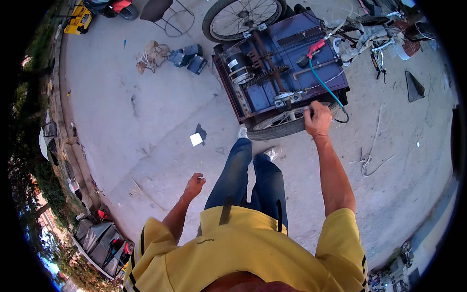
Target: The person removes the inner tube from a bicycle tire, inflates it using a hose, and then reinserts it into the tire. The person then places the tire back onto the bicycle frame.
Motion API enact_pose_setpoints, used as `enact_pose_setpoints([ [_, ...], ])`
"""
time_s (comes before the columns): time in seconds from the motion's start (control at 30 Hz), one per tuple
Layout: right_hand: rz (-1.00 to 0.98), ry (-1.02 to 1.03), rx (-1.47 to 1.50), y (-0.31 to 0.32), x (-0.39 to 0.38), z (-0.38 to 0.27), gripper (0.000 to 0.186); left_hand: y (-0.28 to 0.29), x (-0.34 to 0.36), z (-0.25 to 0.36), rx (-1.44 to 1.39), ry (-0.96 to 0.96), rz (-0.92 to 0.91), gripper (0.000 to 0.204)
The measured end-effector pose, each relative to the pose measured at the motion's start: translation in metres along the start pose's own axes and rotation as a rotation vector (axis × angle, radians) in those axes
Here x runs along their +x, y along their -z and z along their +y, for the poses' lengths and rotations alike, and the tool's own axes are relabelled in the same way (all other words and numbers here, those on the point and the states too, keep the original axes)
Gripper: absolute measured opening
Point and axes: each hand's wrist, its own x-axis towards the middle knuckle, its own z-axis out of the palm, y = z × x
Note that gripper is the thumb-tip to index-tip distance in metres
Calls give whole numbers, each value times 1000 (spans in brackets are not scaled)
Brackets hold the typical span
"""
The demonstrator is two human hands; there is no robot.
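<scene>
We see an overturned blue cart (287,58) lying on the concrete ground (146,121), its underside with axle, chain and motor (237,65) turned toward us. Our right hand (317,118) reaches the cart's near edge, fingers curled shut on the end of a teal hose (323,85), just above the near wheel (284,124). The hose runs up across the cart to a red fitting (316,47). Our left hand (194,185) hangs well apart from the cart, below and to its left, loosely curled on a small pale object we cannot identify. A far wheel (241,17) stands above the cart; a white scrap (196,139) lies to its lower left.
</scene>
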Motion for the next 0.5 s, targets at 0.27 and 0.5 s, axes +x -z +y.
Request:
enact_pose_setpoints([
  [0.27, 19, -91, 13, 1, 1, 13, 22, -13, -21, -21, -7, 10, 1, 41],
  [0.5, 63, 120, -100, -7, -9, -35, 18, -22, 29, 158, 18, -470, 129, 64],
])
